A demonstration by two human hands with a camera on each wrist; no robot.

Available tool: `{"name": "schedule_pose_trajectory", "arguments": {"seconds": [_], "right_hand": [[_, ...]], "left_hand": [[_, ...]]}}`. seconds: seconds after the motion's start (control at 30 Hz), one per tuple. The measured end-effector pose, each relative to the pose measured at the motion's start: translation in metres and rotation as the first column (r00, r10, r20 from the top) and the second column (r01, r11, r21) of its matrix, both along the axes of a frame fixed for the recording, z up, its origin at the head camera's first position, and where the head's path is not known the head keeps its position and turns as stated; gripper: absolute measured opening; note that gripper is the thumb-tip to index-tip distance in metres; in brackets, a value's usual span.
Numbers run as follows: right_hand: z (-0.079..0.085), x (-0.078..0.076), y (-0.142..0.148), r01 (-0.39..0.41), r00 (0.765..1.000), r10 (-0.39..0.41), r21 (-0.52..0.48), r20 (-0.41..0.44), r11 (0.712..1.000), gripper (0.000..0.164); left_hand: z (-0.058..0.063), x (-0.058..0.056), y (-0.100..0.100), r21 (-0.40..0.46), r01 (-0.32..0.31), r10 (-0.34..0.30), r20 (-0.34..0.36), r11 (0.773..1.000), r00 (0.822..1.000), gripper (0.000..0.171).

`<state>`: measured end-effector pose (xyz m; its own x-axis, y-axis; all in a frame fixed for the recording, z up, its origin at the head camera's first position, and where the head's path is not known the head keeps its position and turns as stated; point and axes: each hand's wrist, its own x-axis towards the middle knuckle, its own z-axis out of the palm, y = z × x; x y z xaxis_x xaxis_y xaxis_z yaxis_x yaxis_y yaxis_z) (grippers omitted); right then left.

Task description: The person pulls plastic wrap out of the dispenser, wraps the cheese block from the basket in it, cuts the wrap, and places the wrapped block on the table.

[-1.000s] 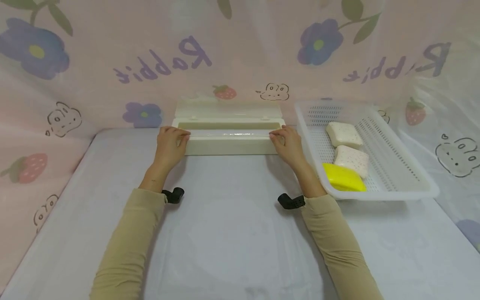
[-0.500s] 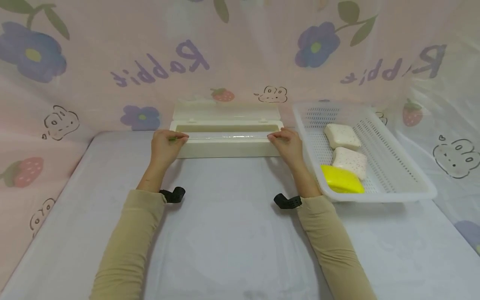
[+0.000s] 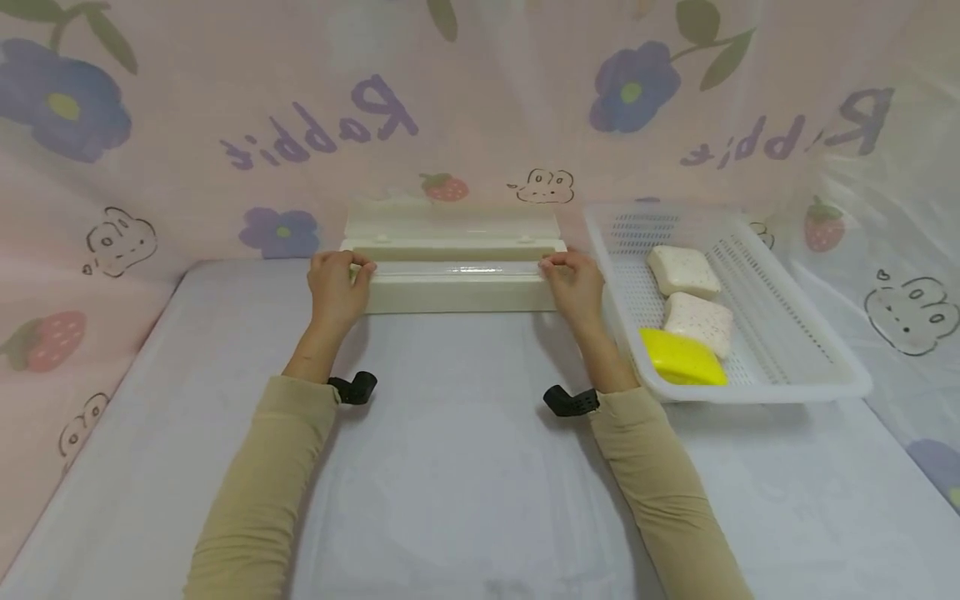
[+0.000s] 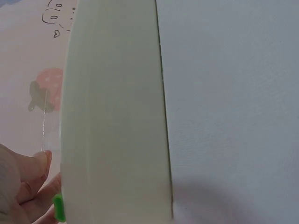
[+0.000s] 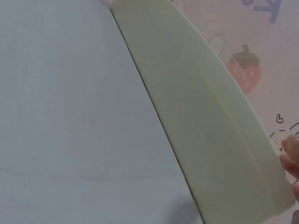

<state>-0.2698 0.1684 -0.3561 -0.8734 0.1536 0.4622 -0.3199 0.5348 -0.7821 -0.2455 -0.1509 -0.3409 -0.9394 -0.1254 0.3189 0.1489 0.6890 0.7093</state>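
Note:
A long cream cling film dispenser (image 3: 461,296) lies at the back of the table, its lid (image 3: 453,223) tipped back against the curtain. Along its opening runs a shiny strip of clear cling film (image 3: 480,268). My left hand (image 3: 335,287) pinches the film's left end between thumb and fingertips. At the other end my right hand (image 3: 576,287) pinches it the same way. In the left wrist view, the film's thin edge (image 4: 44,121) rises from the thumb (image 4: 43,163), and a green tab (image 4: 59,207) shows at the dispenser's side. Only some fingertips (image 5: 290,161) show in the right wrist view.
To the right stands a white perforated basket (image 3: 795,393). It holds a yellow block (image 3: 682,357) and two speckled white blocks, one at the back (image 3: 684,272) and one in the middle (image 3: 699,322). A patterned curtain (image 3: 480,83) hangs right behind the dispenser.
Both hands keep their pinch on the film and shift only slightly, a little outward and back, then a little forward. The green tab by the left hand showed briefly half a second ago.

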Motion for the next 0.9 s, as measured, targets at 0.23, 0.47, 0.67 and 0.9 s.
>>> {"name": "schedule_pose_trajectory", "arguments": {"seconds": [0.23, 0.47, 0.67, 0.9], "right_hand": [[0.006, 0.002, -0.003, 0.006, 1.000, -0.003, -0.089, 0.026, 0.996, 0.023], [0.012, 0.005, -0.005, -0.015, 0.999, 0.011, -0.124, -0.033, 0.992, 0.021], [0.023, 0.011, -0.007, -0.071, 0.997, 0.061, -0.237, -0.052, 0.969, 0.021], [0.043, 0.028, -0.014, -0.119, 0.989, 0.085, -0.320, -0.118, 0.940, 0.020]], "left_hand": [[0.004, 0.003, 0.001, 0.059, 0.004, -0.004, -0.010, 0.998, 1.000, 0.023], [0.005, 0.001, 0.003, 0.109, 0.020, -0.006, -0.133, 0.994, 0.991, 0.018], [0.008, 0.003, 0.004, 0.200, 0.012, 0.017, -0.145, 0.980, 0.989, 0.019], [0.011, 0.006, 0.003, 0.242, 0.048, -0.005, -0.173, 0.969, 0.985, 0.025]]}}
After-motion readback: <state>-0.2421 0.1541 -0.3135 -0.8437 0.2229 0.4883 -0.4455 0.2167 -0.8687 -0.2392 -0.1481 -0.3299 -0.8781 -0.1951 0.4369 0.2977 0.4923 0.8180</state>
